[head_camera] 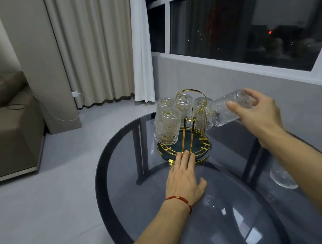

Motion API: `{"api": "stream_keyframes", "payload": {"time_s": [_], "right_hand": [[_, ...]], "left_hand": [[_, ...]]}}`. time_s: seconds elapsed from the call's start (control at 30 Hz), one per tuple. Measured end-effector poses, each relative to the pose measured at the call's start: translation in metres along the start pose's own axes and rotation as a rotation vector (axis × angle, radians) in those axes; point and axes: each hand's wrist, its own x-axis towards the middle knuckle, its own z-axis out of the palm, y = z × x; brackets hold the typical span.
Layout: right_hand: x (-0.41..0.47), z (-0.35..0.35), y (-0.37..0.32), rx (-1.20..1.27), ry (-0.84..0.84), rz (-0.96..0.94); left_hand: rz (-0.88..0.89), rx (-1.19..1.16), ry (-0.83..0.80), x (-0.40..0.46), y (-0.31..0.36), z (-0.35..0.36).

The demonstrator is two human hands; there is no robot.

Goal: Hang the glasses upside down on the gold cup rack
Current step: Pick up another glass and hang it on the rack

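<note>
The gold cup rack (185, 139) stands on a dark green round base on the smoked-glass table (121, 165). Several clear ribbed glasses hang upside down on its prongs, the nearest one (167, 121) at the left. My right hand (257, 112) grips another ribbed glass (222, 110), tilted with its mouth toward the rack's right side. My left hand (185, 180) lies flat on the table, fingertips touching the rack's front rim. One more glass (283, 177) stands on the table, partly hidden by my right forearm.
A brown sofa (5, 125) sits at the left with a cable trailing to a wall socket. Beige curtains (90, 46) hang behind, and a low grey wall under a dark window (244, 15) runs close along the table's far right side.
</note>
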Motion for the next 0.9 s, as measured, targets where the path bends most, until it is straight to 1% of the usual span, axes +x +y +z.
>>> {"api": "stream_keyframes", "payload": {"time_s": [0.27,0.43,0.53,0.67,0.8,0.9], "right_hand": [[0.009,0.021,-0.023,-0.201,-0.125,-0.137],[0.005,0.044,-0.021,-0.265,-0.216,-0.179],[0.002,0.060,-0.014,-0.366,-0.283,-0.203],[-0.003,0.066,-0.003,-0.400,-0.265,-0.212],[-0.011,0.059,0.001,-0.395,-0.307,-0.208],[-0.030,0.038,0.007,-0.305,-0.232,-0.241]], "left_hand": [[0.014,0.007,0.048,-0.002,-0.002,0.003],[-0.003,-0.008,0.088,-0.003,0.002,0.003],[-0.004,-0.016,0.107,-0.003,0.001,0.002],[0.011,-0.002,0.112,-0.003,0.001,0.001],[0.017,0.000,0.121,-0.004,0.003,0.000],[-0.001,-0.005,0.100,-0.005,0.008,-0.003]]}}
